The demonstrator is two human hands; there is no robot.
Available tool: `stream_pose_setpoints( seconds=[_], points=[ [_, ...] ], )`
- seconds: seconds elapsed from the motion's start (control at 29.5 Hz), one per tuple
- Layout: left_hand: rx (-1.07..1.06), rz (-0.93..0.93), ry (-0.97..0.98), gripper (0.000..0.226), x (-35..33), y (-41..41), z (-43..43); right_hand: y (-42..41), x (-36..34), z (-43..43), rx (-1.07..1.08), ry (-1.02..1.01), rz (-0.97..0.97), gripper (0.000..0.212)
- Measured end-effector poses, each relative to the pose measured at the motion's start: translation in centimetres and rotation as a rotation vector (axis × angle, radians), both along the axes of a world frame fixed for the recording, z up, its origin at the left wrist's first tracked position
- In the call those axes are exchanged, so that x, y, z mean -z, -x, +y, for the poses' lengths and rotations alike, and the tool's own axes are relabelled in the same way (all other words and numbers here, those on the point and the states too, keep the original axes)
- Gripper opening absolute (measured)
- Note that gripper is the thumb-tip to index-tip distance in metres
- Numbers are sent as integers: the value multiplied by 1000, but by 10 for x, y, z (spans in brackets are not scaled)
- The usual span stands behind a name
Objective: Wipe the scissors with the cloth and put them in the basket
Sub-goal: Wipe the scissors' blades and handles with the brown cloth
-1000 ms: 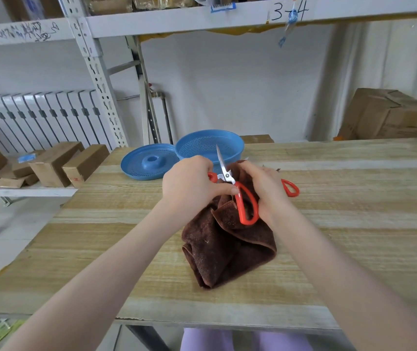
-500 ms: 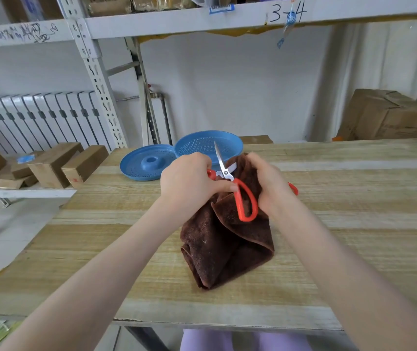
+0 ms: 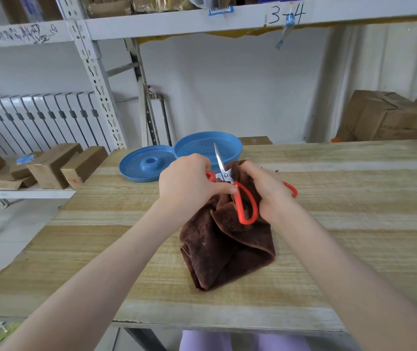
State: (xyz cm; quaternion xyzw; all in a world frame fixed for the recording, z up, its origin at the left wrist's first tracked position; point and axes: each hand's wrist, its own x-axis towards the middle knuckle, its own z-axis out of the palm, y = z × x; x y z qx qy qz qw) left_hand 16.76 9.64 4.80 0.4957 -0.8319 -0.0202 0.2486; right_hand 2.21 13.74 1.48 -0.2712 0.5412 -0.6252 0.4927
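Red-handled scissors (image 3: 246, 205) with steel blades are held above the wooden table (image 3: 354, 224), blades splayed and one tip pointing up in front of the blue basket (image 3: 232, 145). My left hand (image 3: 189, 183) grips one red handle. My right hand (image 3: 265, 188) holds the top of the brown cloth (image 3: 222, 247) against the other blade, which is hidden in the cloth. The cloth hangs down and its folded lower part rests on the table. A second red handle (image 3: 292, 190) pokes out from behind my right hand, on the table.
A blue perforated lid (image 3: 144, 164) lies left of the basket at the table's far edge. Cardboard boxes (image 3: 58, 165) sit on a low shelf to the left, a large carton (image 3: 384, 115) stands at the back right. Metal shelving (image 3: 93, 62) runs overhead.
Both hands with the scissors and cloth have risen slightly toward the basket. My right hand has slid the cloth up along the blade.
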Motion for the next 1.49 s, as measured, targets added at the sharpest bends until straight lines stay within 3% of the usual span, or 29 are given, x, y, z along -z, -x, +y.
stream_pose_setpoints(
  seconds=[0.1, 0.2, 0.41, 0.61, 0.78, 0.92, 1.09, 1.26, 1.49],
  points=[
    [4, -13, -7, 64, 3, -1, 1, -1, 5, 1, -6, 21, 14, 28],
    [3, -7, -7, 66, 5, -1, 1, 3, -2, -2, 51, 16, -26, 15],
    [9, 4, 37, 66, -2, -1, 1, -6, 1, -1, -4, 32, 29, 19],
    [9, -24, 18, 67, 2, -2, 0, 0, -4, -5, 36, -12, -57, 13],
    [13, -22, 14, 67, 3, -3, -1, -6, 5, -1, -30, 31, 5, 35],
    [19, -20, 5, 69, 5, -2, -1, 3, -2, -3, -13, 3, 0, 17],
    [12, -11, 5, 68, 3, -2, -4, -4, 6, 0, -79, 44, 25, 38],
    [29, -47, -6, 67, 7, -1, -1, -4, 7, 1, 7, -14, -52, 13],
    [12, -52, -8, 66, 7, -5, -2, -12, 10, 7, -17, 16, -13, 19]
  ],
)
